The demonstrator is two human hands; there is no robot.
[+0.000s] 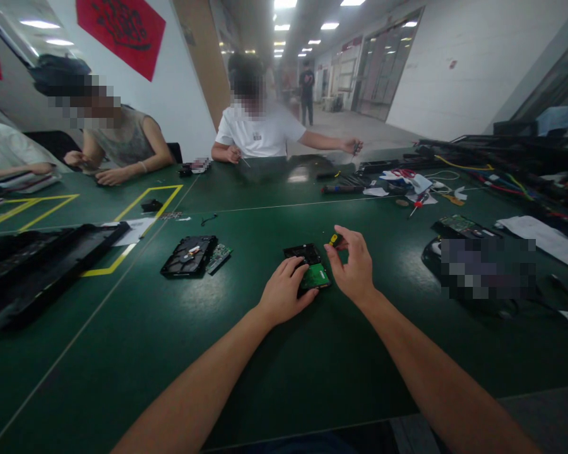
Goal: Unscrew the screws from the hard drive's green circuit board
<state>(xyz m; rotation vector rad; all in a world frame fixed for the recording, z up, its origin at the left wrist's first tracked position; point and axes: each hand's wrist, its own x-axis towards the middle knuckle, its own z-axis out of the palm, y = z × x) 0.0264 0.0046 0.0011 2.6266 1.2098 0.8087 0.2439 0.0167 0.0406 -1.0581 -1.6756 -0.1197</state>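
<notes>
A black hard drive [303,253] with a green circuit board [316,276] on its near end lies on the dark green table [265,353]. My left hand [284,291] rests on the drive's near left corner, fingers curled onto the board. My right hand [353,265] hovers just right of the drive, pinched shut on a small yellow-and-black screwdriver [334,239] held above the drive's far right corner.
A second opened drive [189,255] with a loose board [218,258] lies to the left. A long black tray [38,268] sits at far left. Tools, cables and papers [407,183] crowd the far right. People sit across the table, their hands near its far edge.
</notes>
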